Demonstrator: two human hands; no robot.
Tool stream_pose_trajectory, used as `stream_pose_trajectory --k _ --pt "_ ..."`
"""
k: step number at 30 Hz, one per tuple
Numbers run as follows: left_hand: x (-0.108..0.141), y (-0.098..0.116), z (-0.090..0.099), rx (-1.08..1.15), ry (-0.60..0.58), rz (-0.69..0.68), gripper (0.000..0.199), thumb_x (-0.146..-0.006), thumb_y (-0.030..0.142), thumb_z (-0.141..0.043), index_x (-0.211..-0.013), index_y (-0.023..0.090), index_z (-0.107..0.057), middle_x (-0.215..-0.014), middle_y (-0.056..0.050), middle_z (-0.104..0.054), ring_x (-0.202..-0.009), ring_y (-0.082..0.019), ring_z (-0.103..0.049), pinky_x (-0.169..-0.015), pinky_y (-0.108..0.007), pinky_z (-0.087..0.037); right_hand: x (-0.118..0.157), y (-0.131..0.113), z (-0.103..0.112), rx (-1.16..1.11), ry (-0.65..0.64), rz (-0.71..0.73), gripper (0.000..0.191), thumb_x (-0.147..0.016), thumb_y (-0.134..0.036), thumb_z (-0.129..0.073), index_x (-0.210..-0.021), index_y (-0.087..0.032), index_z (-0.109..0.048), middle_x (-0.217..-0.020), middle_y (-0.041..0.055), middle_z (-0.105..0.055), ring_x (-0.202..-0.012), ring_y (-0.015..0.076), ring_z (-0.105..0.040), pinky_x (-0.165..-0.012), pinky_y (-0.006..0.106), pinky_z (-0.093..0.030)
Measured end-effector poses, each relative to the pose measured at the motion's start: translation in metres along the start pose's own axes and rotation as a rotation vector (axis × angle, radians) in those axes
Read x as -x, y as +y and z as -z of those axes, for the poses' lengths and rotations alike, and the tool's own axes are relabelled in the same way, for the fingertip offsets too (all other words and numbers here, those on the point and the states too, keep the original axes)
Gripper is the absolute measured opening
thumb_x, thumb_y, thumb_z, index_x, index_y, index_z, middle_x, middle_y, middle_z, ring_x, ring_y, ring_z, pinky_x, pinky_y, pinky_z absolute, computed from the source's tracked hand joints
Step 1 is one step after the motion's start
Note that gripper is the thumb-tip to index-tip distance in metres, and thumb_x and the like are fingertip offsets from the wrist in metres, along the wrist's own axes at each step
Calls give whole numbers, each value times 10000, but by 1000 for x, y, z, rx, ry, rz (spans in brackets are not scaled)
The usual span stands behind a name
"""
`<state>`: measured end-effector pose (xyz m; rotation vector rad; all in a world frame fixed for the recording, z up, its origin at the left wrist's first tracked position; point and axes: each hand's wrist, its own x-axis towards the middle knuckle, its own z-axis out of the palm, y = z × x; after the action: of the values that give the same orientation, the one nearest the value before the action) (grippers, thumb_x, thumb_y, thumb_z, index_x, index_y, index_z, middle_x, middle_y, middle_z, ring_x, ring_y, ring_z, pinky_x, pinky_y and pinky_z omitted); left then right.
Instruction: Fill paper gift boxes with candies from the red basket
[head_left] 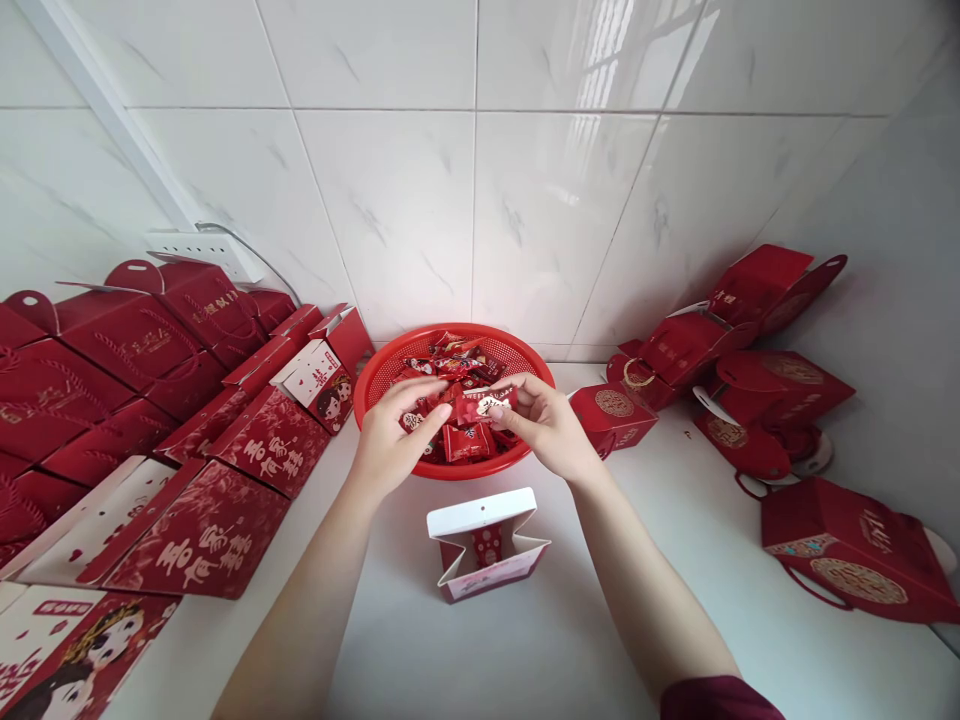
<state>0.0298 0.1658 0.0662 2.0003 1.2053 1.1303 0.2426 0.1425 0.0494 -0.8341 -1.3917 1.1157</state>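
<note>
A: What's being gripped there?

B: A shiny red candy packet (487, 403), pinched between the thumb and fingers of the right hand (553, 428). It's held over the crinkly wrapped candies (466, 442) heaped in a round red basket (365, 375) with mesh-like perforated walls.

A: And the left hand (397, 432)?

B: Curved over the same heap, thumb and fingers parted — whether a wrapper is being touched can't be told.

A: What's that in front?

B: An open card box (495, 580), stood upright on the smooth white worktop (375, 620). Its sides are creased inward, and a polka-dotted red piece (487, 545) can be seen inside.

A: Any more boxes?

B: Loads. Dark red boxes (150, 340) with twisted cord handles are packed along the left, printed cartons (266, 445) lined up beside them. On the right, red boxes (862, 555) with round gold emblems are scattered about.
</note>
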Motion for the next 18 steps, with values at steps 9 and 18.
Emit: stream_pose_trajectory --k 9,18 --pt "11 17 -2 98 -19 -52 168 -829 341 -708 -841 189 -777 -802 -26 -755 -705 -163 -669 -642 -255 -525 8 -15 -13 91 -20 126 158 -856 -354 -707 -998 -291 -681 -1068 39 -664 -1033 210 -621 -908 401 -528" --pt "13 20 10 -73 34 -517 67 -808 210 -740 -860 224 -779 -751 -9 -756 -678 -150 -666 -704 -302 -521 16 -29 -6 119 -130 198 125 -835 -261 -738 -954 -292 -715 -976 21 -672 -950 196 -635 -880 399 -525"
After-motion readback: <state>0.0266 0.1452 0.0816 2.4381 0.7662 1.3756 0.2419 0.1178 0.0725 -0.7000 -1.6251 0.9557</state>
